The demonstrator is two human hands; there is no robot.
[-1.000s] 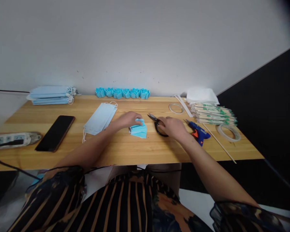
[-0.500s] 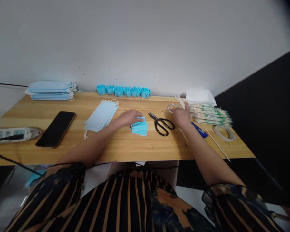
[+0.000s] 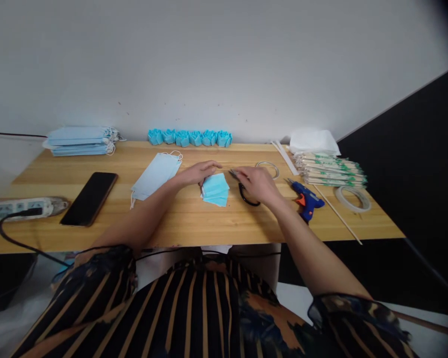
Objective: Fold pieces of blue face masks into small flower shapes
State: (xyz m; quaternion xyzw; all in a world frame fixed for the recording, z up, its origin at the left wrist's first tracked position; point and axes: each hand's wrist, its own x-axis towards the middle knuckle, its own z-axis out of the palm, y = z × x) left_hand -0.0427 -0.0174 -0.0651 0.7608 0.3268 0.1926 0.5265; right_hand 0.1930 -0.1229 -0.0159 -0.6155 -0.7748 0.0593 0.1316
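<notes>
My left hand (image 3: pixel 200 173) lies at the upper left edge of several small light-blue pieces of mask fabric (image 3: pixel 216 190). Its fingers stretch out above them and it grips nothing I can see. My right hand (image 3: pixel 257 184) is closed over the middle of black-handled scissors (image 3: pixel 249 198). Their metal blades point left toward the fabric, and part of the handles is hidden under the hand. Behind this hand lies a thin ring (image 3: pixel 269 165). To its right rests a blue glue gun (image 3: pixel 308 199) with an orange trigger.
Along the wall stand several blue fabric flowers (image 3: pixel 188 138). Two flat masks (image 3: pixel 157 175), a mask stack (image 3: pixel 80 140), a phone (image 3: pixel 89 199) and a power strip (image 3: pixel 22 209) are at left. At right are wrapped sticks (image 3: pixel 330 170), a tape roll (image 3: pixel 353 199), a bare stick (image 3: pixel 338 214) and white strips (image 3: pixel 284 157).
My right hand has moved left from the thin ring onto the scissors, uncovering the glue gun. My left fingers have shifted up and off the top of the blue fabric pieces.
</notes>
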